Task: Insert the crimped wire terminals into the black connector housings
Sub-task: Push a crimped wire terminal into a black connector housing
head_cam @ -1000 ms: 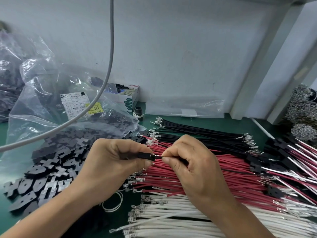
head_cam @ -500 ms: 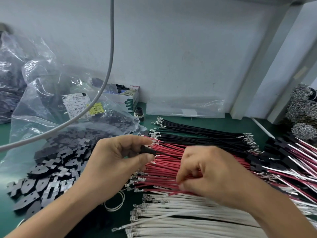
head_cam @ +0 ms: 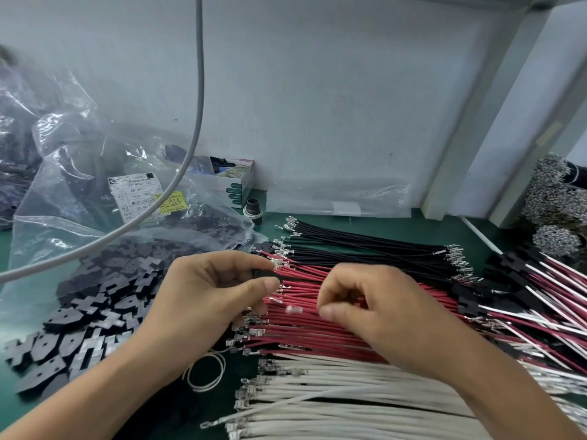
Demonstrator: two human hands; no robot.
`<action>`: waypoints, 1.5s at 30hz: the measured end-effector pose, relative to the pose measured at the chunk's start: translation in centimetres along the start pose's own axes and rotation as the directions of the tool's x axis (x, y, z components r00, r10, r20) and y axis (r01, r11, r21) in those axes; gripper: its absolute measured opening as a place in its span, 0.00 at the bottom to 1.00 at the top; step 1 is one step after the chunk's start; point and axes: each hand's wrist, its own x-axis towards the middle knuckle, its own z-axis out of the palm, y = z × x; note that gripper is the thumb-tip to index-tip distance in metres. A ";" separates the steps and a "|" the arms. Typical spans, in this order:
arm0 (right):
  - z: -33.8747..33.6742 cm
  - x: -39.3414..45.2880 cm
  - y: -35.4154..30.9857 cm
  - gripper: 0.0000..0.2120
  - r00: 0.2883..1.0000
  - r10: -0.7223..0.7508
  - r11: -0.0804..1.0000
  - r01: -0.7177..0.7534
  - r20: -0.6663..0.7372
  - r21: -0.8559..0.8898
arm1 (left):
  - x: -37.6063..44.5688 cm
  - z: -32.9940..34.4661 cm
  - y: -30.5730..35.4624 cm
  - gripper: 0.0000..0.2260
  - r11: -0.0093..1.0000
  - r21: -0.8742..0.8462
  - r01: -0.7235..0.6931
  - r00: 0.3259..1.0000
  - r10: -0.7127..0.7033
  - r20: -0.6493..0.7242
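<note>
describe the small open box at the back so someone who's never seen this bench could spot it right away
Follow the grey wall down to the green bench. The box stands against the wall, behind the clear bag. It is the only carton: white and green, top open.

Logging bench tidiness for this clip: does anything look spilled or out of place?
Yes: flat black plastic connector housings have spilled from the clear plastic bag into a loose heap on the green bench mat.

Housing mostly hidden in left hand; terminal blurred (right hand's grip unclear).
</note>
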 end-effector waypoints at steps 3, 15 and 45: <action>0.5 0.1 0.0 0.08 0.980 -0.012 0.991 0.038 -0.200 0.129 | 0.3 -0.3 0.1 0.15 0.979 -0.178 0.100 0.995 -0.095 0.039; 2.1 0.3 -0.4 0.06 0.893 -0.143 0.971 0.210 -0.426 0.115 | 0.9 -0.7 -0.3 0.13 0.885 -0.393 0.251 0.963 -0.187 0.193; 3.3 0.3 -1.0 0.03 0.885 -0.155 0.985 0.172 -0.439 -0.001 | -0.3 0.1 0.7 0.14 0.998 -0.048 -0.030 0.993 0.035 0.109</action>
